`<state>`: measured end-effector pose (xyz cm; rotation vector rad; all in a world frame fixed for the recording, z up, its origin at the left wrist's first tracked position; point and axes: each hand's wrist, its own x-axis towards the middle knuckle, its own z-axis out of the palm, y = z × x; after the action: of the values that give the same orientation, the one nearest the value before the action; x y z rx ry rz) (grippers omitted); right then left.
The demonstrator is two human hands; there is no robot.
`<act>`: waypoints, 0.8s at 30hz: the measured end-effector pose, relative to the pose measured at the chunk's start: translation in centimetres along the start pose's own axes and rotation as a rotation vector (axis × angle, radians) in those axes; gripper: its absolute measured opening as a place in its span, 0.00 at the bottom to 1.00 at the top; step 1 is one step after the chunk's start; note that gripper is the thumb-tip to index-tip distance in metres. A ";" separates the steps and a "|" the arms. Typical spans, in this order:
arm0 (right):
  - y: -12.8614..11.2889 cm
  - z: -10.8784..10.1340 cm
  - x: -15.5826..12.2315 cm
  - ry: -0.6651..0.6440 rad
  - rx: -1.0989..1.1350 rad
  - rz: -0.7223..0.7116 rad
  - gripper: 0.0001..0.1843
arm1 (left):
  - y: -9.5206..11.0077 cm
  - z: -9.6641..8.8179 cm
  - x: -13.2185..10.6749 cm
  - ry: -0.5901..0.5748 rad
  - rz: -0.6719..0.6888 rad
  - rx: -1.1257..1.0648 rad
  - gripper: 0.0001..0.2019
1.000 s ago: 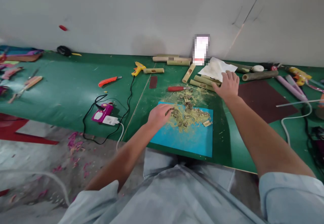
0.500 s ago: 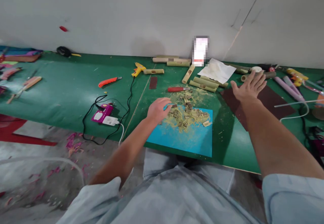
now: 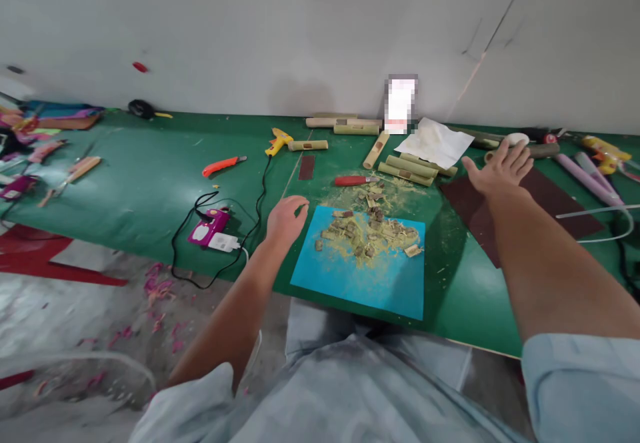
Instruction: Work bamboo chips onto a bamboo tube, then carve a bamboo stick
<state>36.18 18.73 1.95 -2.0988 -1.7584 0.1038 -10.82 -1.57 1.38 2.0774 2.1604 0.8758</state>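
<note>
My left hand (image 3: 287,220) is just left of the blue sheet (image 3: 360,291), its fingers loosely curled and the thumb apart, with nothing seen in it. Bamboo chips and yellowish sawdust (image 3: 370,235) are heaped on the sheet's upper half. My right hand (image 3: 504,168) is spread flat above the far part of a dark brown sheet that looks like sandpaper (image 3: 477,219); whether it touches is unclear. Behind the chips lies a red-handled knife (image 3: 353,181). Several cut bamboo pieces (image 3: 405,173) lie beyond it, beside a crumpled white paper (image 3: 434,143).
A yellow glue gun (image 3: 278,141) and an orange utility knife (image 3: 223,165) lie left of centre. A purple power strip (image 3: 207,228) with a black cord is near the front edge. Against the wall leans a phone (image 3: 400,103). Pink sticks (image 3: 587,179) lie at right.
My left hand has moved left off the chips and clear of the blue sheet, its fingers loosening. My right hand stays spread over the dark sheet. The view has shifted slightly.
</note>
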 end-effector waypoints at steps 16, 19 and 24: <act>-1.5 -0.7 9.9 -0.170 -0.329 -0.120 0.31 | -1.5 -1.6 -0.8 0.012 -0.082 0.039 0.13; -1.5 0.1 11.7 -0.215 -0.359 -0.134 0.24 | -1.5 -1.9 -0.9 0.013 -0.076 0.048 0.13; -0.9 1.6 14.5 -0.195 -0.391 -0.146 0.23 | -1.6 -2.6 -1.1 0.020 -0.072 0.067 0.13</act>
<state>37.87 33.13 3.61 -2.2766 -2.1898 -0.0875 -13.12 -3.49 2.52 2.0131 2.2901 0.8322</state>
